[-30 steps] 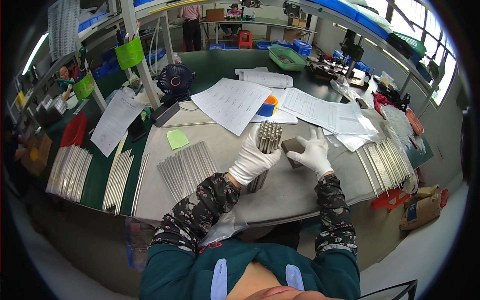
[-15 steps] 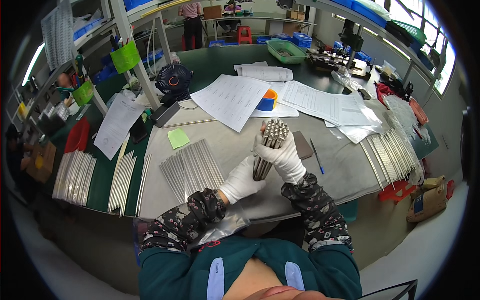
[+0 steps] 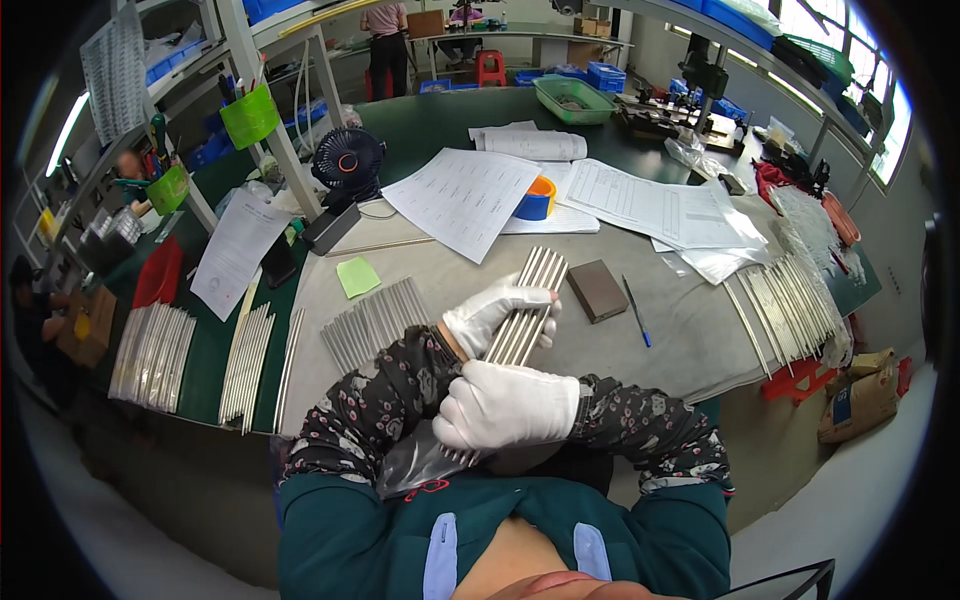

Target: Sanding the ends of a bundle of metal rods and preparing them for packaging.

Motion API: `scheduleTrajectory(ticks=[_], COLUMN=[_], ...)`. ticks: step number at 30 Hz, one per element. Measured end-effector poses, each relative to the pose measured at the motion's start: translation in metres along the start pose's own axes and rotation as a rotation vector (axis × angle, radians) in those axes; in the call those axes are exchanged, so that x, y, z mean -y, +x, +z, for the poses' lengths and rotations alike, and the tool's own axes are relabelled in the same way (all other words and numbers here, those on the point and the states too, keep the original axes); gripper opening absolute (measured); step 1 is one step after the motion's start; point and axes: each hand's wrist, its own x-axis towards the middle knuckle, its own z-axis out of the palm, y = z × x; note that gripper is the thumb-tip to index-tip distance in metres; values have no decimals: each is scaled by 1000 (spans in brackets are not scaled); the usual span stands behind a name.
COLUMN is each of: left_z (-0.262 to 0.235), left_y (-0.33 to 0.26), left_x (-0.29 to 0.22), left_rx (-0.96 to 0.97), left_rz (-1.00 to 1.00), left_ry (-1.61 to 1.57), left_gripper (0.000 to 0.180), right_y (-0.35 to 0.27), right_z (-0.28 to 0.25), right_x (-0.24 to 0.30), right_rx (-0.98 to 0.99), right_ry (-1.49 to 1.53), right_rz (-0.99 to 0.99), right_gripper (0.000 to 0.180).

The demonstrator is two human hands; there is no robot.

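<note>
A bundle of shiny metal rods (image 3: pixel 523 335) lies slantwise across both my white-gloved hands, over the near edge of the table. My left hand (image 3: pixel 495 313) grips its far part, thumb across the top of the rods. Closer to my body, my right hand (image 3: pixel 508 408) is closed round the lower part in a fist. The near rod ends poke out below that fist. Behind my left forearm, a row of similar rods (image 3: pixel 375 322) lies on the grey table cover. To the right of the bundle sits a small dark brown block (image 3: pixel 598 291).
A blue pen (image 3: pixel 636 312) lies right of the block. Rod stacks (image 3: pixel 790 312) rest at the right, more bagged rods (image 3: pixel 152 355) at the left. Paper sheets (image 3: pixel 465 200), a tape roll (image 3: pixel 537 198) and a black fan (image 3: pixel 348 160) stand farther back. A clear plastic bag (image 3: pixel 415 465) is near my lap.
The bundle has tipped from end-up to lengthwise and come nearer my body. My right hand moved down to its near part; my left hand moved up to the far part.
</note>
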Motion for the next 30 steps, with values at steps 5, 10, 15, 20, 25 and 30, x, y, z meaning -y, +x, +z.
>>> scheduleTrajectory(ticks=[5, 10, 15, 20, 25, 30], left_z=[41, 24, -7, -5, -2, -2], left_y=[-5, 7, 21, 26, 30, 27], left_x=[-46, -15, 1, -1, -1, 2], left_rx=[72, -55, -185, -174, -195, -197], left_rz=[466, 743, 921, 819, 883, 875], left_ry=[570, 778, 930, 743, 796, 769], left_gripper=[18, 39, 39, 38, 38, 40], right_y=[-39, -89, -87, -127, -161, -96], right_z=[10, 58, 0, 6, 40, -55], right_x=[-30, -44, -31, -41, -44, -79], right_rx=[145, 135, 74, -197, 548, -800], right_ry=[-486, -411, 18, -277, -266, 881], right_rz=[-180, 25, 280, 1012, 1383, 1239], right_gripper=[16, 18, 19, 36, 65, 46])
